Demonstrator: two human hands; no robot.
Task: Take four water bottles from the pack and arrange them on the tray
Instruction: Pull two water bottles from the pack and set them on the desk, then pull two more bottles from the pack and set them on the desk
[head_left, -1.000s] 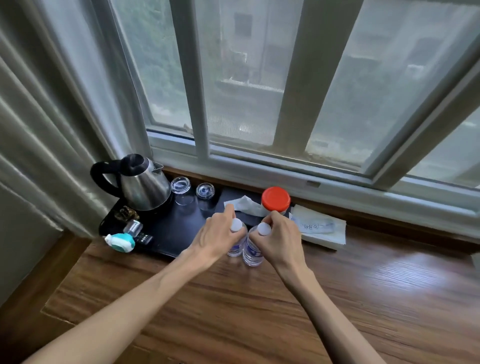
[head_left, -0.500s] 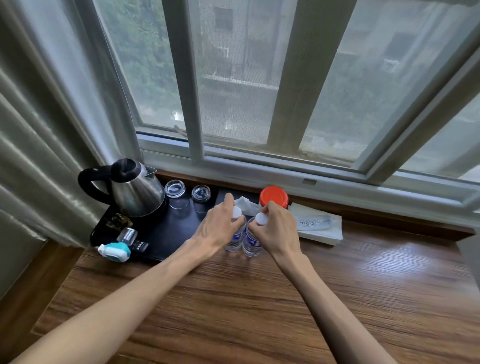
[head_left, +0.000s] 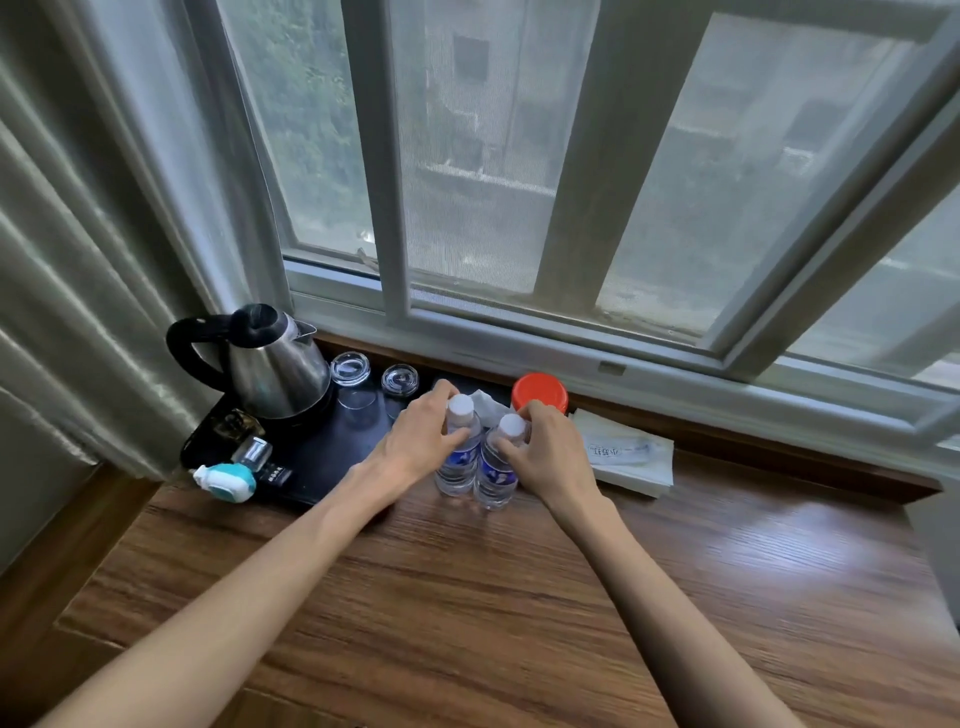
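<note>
Two small clear water bottles with white caps and blue labels stand upright side by side at the right end of a black tray (head_left: 317, 467). My left hand (head_left: 421, 441) grips the neck of the left bottle (head_left: 460, 457). My right hand (head_left: 545, 452) grips the neck of the right bottle (head_left: 496, 473). Whether the bottle bases rest on the tray or on the wooden counter just past its edge is unclear. No pack of bottles is in view.
On the tray stand a steel kettle (head_left: 275, 364), two upturned glasses (head_left: 350, 371), a small glass bottle and a teal-white device (head_left: 226, 480). A red-lidded jar (head_left: 539, 392) and a white paper packet (head_left: 628, 452) lie right of the bottles. Window and curtain (head_left: 78, 260) behind.
Both hands stay on the two bottles. The fingers have slipped from covering the caps to the necks, so the caps now show; the view has shifted slightly.
</note>
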